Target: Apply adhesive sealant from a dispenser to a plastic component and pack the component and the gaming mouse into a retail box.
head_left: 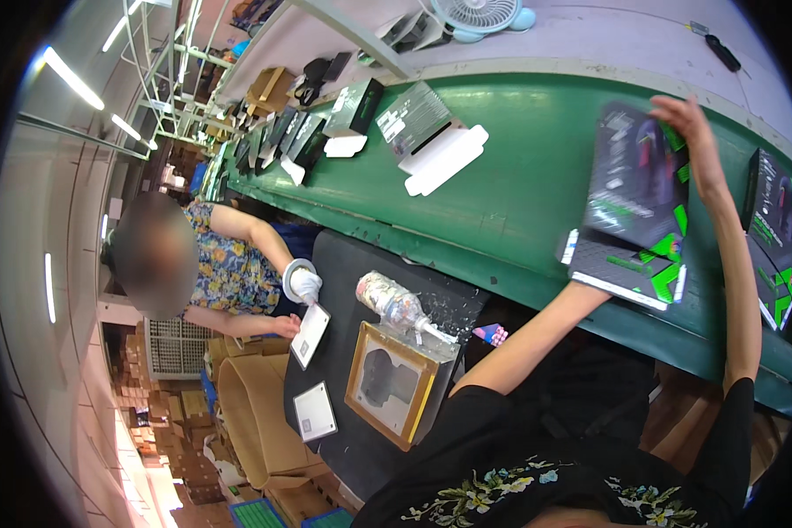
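A black printed box (635, 176) with green accents stands tilted over the green conveyor, its lower flap (629, 267) folded out toward me. My left hand (600, 292) reaches in under that flap; its fingers are hidden behind the box. At the box's upper right corner is my right hand (685, 123), with fingers stretched out and slightly apart along the edge. Whether they press on the card cannot be made out, as the box is a little blurred.
More black-and-green boxes (773, 229) lie at right on the green belt (519, 158). An opened box (431, 132) and several others lie farther left. On the black table stand a wooden frame (358, 374) and a wrapped bottle (387, 297). A co-worker holds a white card (310, 334).
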Action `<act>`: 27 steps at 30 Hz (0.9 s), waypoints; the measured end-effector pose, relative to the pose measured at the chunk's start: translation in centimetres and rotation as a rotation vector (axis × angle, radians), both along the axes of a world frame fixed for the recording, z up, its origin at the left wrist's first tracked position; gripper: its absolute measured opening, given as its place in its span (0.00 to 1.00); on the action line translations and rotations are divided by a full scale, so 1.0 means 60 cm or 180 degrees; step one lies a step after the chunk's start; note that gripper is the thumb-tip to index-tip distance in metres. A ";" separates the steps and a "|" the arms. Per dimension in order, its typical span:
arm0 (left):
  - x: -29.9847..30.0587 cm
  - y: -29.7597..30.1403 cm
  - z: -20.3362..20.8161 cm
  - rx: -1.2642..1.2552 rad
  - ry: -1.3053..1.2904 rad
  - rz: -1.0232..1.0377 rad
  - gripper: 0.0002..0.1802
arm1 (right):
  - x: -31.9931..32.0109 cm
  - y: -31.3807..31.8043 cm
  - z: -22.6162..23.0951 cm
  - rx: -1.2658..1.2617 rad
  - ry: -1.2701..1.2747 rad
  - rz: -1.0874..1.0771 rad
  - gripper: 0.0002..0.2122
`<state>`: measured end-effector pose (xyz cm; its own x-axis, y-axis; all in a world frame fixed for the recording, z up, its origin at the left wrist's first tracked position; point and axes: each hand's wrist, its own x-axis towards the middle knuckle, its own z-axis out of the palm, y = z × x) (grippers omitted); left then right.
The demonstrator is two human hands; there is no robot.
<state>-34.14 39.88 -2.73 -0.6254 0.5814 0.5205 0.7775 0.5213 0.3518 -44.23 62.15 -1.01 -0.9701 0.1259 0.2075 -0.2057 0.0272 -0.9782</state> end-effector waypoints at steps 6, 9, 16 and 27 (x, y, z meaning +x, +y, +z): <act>-0.013 0.051 -0.035 -0.0352 -0.0157 0.0518 0.35 | -0.033 0.109 -0.095 -0.2881 0.0409 0.1551 0.28; -0.003 0.112 -0.018 0.0258 -0.0395 0.0138 0.32 | 0.001 0.285 -0.038 -0.0234 -0.0797 0.1433 0.25; 0.002 0.059 -0.036 -0.0296 -0.0417 0.0129 0.32 | 0.056 -0.102 -0.016 0.5047 0.0494 -0.0606 0.22; 0.144 -0.078 -0.014 0.0269 -0.0888 -0.0017 0.20 | 0.044 -0.047 -0.069 0.4710 0.0600 0.0267 0.16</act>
